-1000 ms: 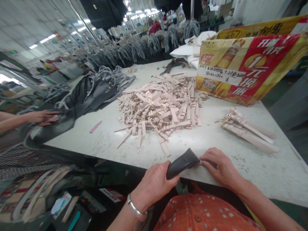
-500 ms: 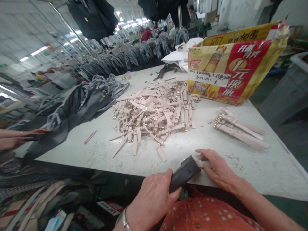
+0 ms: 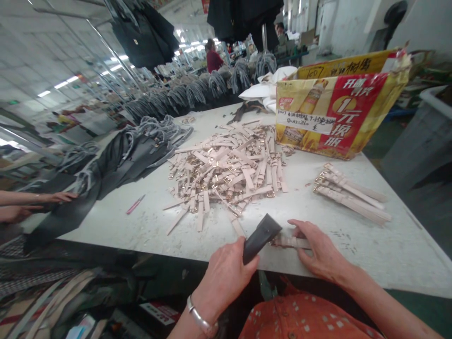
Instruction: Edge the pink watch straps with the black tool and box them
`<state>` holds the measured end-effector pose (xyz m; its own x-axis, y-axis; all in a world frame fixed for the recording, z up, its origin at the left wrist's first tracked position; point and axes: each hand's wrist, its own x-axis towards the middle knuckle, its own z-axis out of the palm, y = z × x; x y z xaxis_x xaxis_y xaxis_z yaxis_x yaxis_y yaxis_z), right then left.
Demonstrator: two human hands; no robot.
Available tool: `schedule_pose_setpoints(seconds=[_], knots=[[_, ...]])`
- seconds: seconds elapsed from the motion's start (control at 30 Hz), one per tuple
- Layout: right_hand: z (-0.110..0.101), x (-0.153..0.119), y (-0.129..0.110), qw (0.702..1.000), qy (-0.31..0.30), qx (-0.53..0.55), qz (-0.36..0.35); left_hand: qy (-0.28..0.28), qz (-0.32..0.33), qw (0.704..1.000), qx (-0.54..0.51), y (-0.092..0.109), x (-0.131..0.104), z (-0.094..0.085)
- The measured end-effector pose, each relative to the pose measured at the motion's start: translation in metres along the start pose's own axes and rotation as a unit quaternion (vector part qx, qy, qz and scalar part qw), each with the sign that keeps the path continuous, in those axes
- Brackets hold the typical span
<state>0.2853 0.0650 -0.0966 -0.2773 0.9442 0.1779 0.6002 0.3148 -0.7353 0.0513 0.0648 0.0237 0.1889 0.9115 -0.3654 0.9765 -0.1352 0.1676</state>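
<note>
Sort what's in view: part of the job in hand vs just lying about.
Likely in the job:
dark piece, held in left hand
buckled strap at right hand, grip unclear
strap pile
strap bundle

Probably just lying about:
thin pink item
yellow-and-red carton, contents hidden
grey-handled bags, by another person's hands

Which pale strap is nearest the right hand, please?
The flat pale pink buckled strap at the right hand, apart from the strap pile and strap bundle.

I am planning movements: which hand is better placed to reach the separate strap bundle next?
Probably the right hand: it is nearer the strap bundle, on the same side, while the left hand grips a dark piece.
</note>
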Motion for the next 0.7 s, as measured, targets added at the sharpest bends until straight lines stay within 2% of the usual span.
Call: schedule_pose_setpoints(seconds=[0.2,0.4,0.5,0.6,0.7], knots=[[-0.001,0.000,-0.002,1.000,0.007,-0.005,-0.013,-0.024,-0.002,1.000,-0.016,-0.009,-0.014,0.009],[0.005,0.000,-0.002,1.000,0.017,-0.003,-0.010,0.003,0.010,0.998,-0.061,-0.005,0.004,0.025],[0.004,0.002,-0.002,1.000,0.024,0.003,0.005,0.016,-0.019,0.998,-0.050,-0.007,0.010,0.026],[-0.010,0.007,0.005,0.998,0.063,-0.006,0.031,0.005,-0.061,0.998,-0.030,-0.013,0.005,0.025],[-0.037,0.015,0.025,0.986,0.153,-0.050,0.043,-0.025,-0.088,0.995,-0.030,-0.022,-0.008,0.028]])
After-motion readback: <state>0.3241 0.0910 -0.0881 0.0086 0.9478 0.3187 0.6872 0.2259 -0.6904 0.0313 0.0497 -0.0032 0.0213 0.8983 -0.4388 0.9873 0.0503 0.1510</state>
